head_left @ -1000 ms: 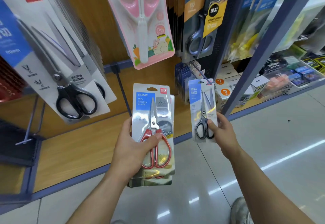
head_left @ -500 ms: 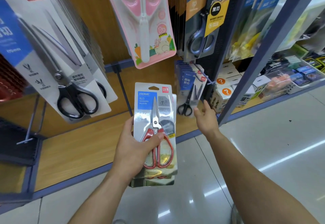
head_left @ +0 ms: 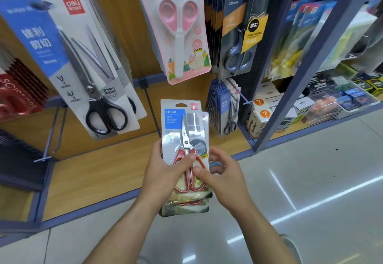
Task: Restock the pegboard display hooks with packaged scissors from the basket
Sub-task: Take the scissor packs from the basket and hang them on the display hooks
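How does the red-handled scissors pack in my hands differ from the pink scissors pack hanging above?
The red-handled scissors pack is gripped by the left hand and right hand; the pink scissors pack hangs untouched. The red-handled one points blades up, the pink one handles up. The first is silvery, the second pink with a rabbit. Both carry a red logo.

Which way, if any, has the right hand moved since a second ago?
Yes. The right hand moved left, away from the blue-carded scissors row, onto the red-handled scissors pack.

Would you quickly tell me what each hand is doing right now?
Left hand: grips the scissor packs.
Right hand: pinches the same packs' right edge.
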The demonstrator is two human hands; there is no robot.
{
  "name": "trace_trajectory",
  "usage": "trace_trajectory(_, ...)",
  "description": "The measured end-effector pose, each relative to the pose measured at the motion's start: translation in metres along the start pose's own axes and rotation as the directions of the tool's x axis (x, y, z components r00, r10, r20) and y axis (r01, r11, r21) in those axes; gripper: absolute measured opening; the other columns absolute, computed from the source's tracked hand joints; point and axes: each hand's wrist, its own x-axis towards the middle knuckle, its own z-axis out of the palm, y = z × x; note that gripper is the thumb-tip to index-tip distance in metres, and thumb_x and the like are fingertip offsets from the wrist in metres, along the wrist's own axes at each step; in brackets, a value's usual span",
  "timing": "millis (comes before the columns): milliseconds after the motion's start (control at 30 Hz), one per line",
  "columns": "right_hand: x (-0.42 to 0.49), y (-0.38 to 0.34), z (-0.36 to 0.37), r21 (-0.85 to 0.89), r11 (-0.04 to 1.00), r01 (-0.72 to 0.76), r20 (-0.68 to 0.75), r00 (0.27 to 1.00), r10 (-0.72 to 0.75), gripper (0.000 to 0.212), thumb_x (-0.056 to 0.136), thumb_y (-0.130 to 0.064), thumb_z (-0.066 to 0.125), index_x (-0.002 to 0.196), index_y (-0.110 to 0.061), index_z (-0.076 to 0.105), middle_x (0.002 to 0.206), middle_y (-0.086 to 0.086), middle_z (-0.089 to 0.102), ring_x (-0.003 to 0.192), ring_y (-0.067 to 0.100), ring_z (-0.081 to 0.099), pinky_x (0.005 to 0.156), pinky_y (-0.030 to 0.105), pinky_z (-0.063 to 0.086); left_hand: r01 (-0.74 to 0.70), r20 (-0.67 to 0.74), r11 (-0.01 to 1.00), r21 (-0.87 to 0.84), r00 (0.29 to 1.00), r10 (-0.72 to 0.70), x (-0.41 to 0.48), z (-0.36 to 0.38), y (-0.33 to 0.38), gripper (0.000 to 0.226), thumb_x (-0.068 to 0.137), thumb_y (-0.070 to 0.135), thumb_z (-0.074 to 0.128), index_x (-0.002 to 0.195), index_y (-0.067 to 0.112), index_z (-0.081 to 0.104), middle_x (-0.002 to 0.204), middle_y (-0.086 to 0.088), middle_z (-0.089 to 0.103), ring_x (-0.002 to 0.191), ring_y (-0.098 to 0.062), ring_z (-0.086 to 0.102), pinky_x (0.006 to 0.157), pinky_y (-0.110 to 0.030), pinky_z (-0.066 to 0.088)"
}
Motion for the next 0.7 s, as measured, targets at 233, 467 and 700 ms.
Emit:
trace_trajectory(233, 0.001, 0.004, 0.000, 0.154, 0.988, -0.007, -0.092, 0.995, 0.021, 0.024, 0.093, -0.015, 0.073, 0.116, -0.016, 0.074, 0.090, 0.008, 0.080, 0.081, 0.027, 0.078, 0.067, 0.034, 0.062, -0.002, 0.005, 0.998, -0.060, 1.000, 0.002, -0.002, 0.000, 0.002, 0.074, 0.058, 0.057, 0.086, 0.124, 0.043, 0.057, 0.111, 0.013, 0.075, 0.096, -0.013, 0.076, 0.087, -0.045, 0.062)
trace_trajectory(467, 0.000, 0.015, -0.009, 0.327, 0.940, -0.092, -0.087, 0.988, 0.127, 0.027, 0.097, -0.016, 0.064, 0.119, -0.004, 0.052, 0.086, 0.012, 0.079, 0.075, 0.025, 0.077, 0.057, 0.032, 0.059, -0.005, 0.060, 1.000, 0.006, 0.998, 0.005, 0.003, -0.002, -0.005, 0.085, 0.053, 0.044, 0.091, 0.130, 0.038, 0.054, 0.114, 0.011, 0.075, 0.101, -0.008, 0.074, 0.090, -0.038, 0.060)
trace_trajectory(700, -0.002, 0.013, -0.022, 0.406, 0.909, -0.094, -0.019, 0.994, 0.111, 0.044, 0.088, -0.025, 0.065, 0.123, -0.001, 0.051, 0.098, 0.017, 0.078, 0.089, 0.033, 0.078, 0.067, 0.040, 0.062, -0.024, 0.097, 1.000, 0.002, 0.995, 0.024, -0.002, 0.001, 0.001, 0.075, 0.057, 0.036, 0.091, 0.121, 0.044, 0.054, 0.114, 0.009, 0.074, 0.100, -0.011, 0.075, 0.083, -0.039, 0.064)
